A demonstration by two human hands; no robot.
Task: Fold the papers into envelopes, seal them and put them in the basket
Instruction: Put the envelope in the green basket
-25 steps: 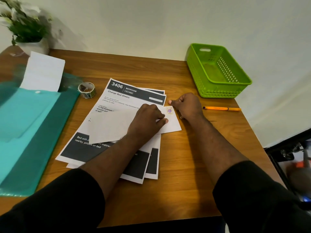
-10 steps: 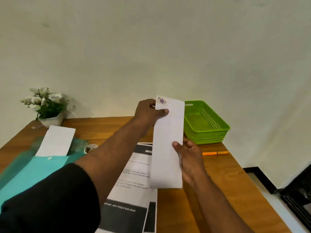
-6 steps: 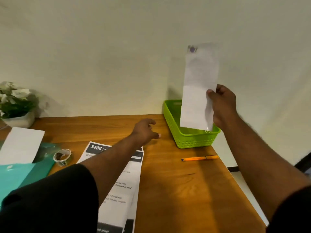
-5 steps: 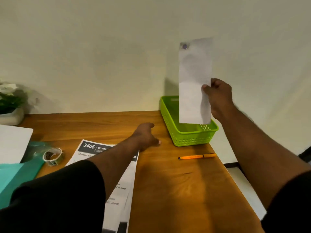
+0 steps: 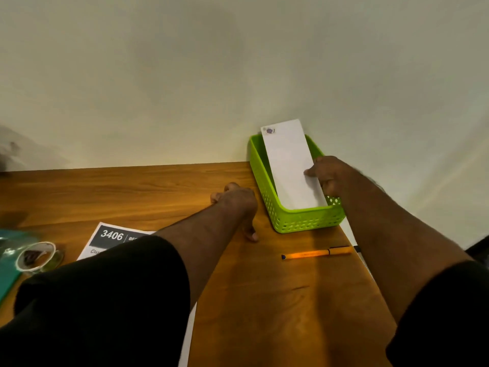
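Note:
A folded white paper envelope (image 5: 289, 162) with a purple sticker at its far end lies slanted inside the green basket (image 5: 301, 221), its far end sticking up past the back rim. My right hand (image 5: 326, 176) pinches the envelope's right edge over the basket. My left hand (image 5: 238, 205) rests on the wooden table just left of the basket, fingers loosely curled, holding nothing. Printed sheets (image 5: 116, 239) headed "3406" lie under my left forearm.
An orange pen (image 5: 316, 253) lies on the table in front of the basket. A roll of clear tape (image 5: 37, 256) and a teal folder (image 5: 8, 271) sit at the left edge. The table's right edge runs just past the basket; a pale wall stands behind.
My right hand has lowered the envelope from upright above the basket down into it. My left hand has slid right, closer to the basket. The view has tilted down.

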